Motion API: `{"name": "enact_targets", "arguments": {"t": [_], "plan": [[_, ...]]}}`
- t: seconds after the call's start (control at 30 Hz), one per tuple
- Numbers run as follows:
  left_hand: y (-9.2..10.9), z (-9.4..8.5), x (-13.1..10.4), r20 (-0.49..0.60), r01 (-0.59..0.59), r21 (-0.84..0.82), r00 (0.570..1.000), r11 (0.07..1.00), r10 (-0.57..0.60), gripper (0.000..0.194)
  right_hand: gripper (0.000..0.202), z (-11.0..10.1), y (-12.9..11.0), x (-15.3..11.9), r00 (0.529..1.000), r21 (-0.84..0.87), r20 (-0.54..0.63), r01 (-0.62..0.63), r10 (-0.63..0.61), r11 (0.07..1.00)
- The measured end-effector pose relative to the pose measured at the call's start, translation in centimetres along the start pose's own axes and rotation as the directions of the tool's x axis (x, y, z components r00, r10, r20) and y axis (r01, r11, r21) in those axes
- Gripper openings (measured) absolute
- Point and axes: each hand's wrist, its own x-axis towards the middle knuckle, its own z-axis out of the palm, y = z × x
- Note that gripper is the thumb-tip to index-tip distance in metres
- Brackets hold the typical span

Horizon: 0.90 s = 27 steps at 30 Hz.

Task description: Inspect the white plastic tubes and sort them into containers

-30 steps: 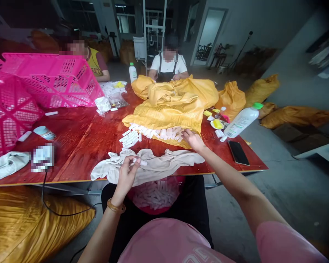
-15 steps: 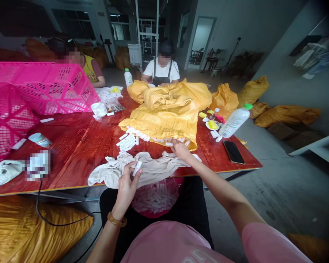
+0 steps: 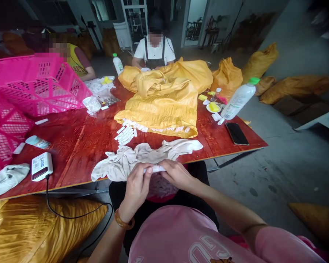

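Observation:
Both hands meet over the table's front edge, above a tub of white pieces (image 3: 161, 188) in the lap. Between them lies a small white tube (image 3: 157, 168). My left hand (image 3: 138, 182) pinches its left end with thumb and fingers, and my right hand (image 3: 177, 175) has its fingers closed round the right end. Just behind them a crumpled whitish cloth (image 3: 142, 153) is spread along the edge. Farther back, an open yellow sack (image 3: 164, 109) shows white tubes in its mouth, with a pile of white tubes (image 3: 125, 135) at its left corner.
Pink baskets (image 3: 41, 84) stand at the left, near a white device (image 3: 42, 167) with a black cable. To the right are a green-capped bottle (image 3: 239, 100) and a phone (image 3: 237, 133). Two people sit across the red table (image 3: 71, 146). A yellow sack (image 3: 49, 230) lies below left.
My right hand has come back from the sack's mouth with a white tube and joined my left hand, which held another one. The head view has shifted slightly.

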Motion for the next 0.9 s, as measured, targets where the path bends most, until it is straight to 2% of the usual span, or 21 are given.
{"name": "enact_targets", "arguments": {"t": [0.07, 0.13, 0.2, 0.27, 0.37, 0.43, 0.5, 0.57, 0.63, 0.77, 0.9], "plan": [[0.1, 0.6, -0.5, 0.043, 0.031, -0.044, 0.999, 0.999, -0.029, 0.029, 0.018, 0.8, -0.3, -0.2, 0.997, -0.098, -0.076, -0.003, -0.005, 0.995], [0.0, 0.7, -0.8, 0.079, 0.099, -0.127, 0.993, 0.987, -0.09, 0.039, 0.019, 1.2, -0.6, -0.2, 0.997, -0.014, -0.083, 0.006, -0.008, 1.0], [-0.4, 0.1, -0.9, 0.091, 0.182, -0.212, 0.982, 0.96, -0.166, 0.042, 0.016, 0.9, -0.9, -0.1, 0.999, 0.137, -0.041, 0.01, -0.004, 0.991], [-0.9, -0.9, -0.8, 0.05, 0.207, -0.25, 0.978, 0.946, -0.201, 0.035, 0.011, 0.3, -1.1, -0.2, 1.0, 0.255, 0.022, -0.006, 0.001, 0.967], [-1.3, -2.3, -0.4, 0.068, 0.135, -0.194, 0.99, 0.972, -0.124, 0.019, 0.017, -0.3, -1.3, -0.3, 0.991, 0.346, 0.136, -0.031, -0.017, 0.938], [-1.2, -2.5, -0.1, 0.143, 0.136, -0.171, 0.983, 0.976, -0.112, 0.025, 0.019, 0.1, -1.2, -0.4, 0.991, 0.265, 0.133, -0.034, -0.002, 0.964], [-0.9, -2.1, 0.2, 0.167, 0.226, -0.213, 0.967, 0.951, -0.192, 0.032, 0.022, 0.9, -0.8, -0.5, 0.998, 0.026, 0.038, -0.054, 0.053, 0.998], [-0.7, -1.2, 0.4, 0.156, 0.33, -0.282, 0.942, 0.901, -0.296, 0.036, 0.029, 1.8, -0.3, -0.7, 0.996, -0.223, -0.056, -0.08, 0.07, 0.971], [-0.5, -0.1, 0.4, 0.145, 0.384, -0.336, 0.923, 0.86, -0.356, 0.039, 0.032, 2.5, 0.2, -0.9, 0.996, -0.346, -0.083, -0.071, 0.045, 0.935], [-0.1, 1.7, -0.5, 0.128, 0.395, -0.359, 0.918, 0.845, -0.375, 0.04, 0.033, 2.9, 0.6, -1.3, 0.993, -0.348, -0.106, -0.081, 0.047, 0.934], [0.1, 1.8, -1.9, 0.181, 0.318, -0.344, 0.946, 0.883, -0.269, 0.037, 0.029, 2.4, 0.7, -1.8, 0.996, -0.13, -0.043, -0.086, 0.081, 0.988]]}}
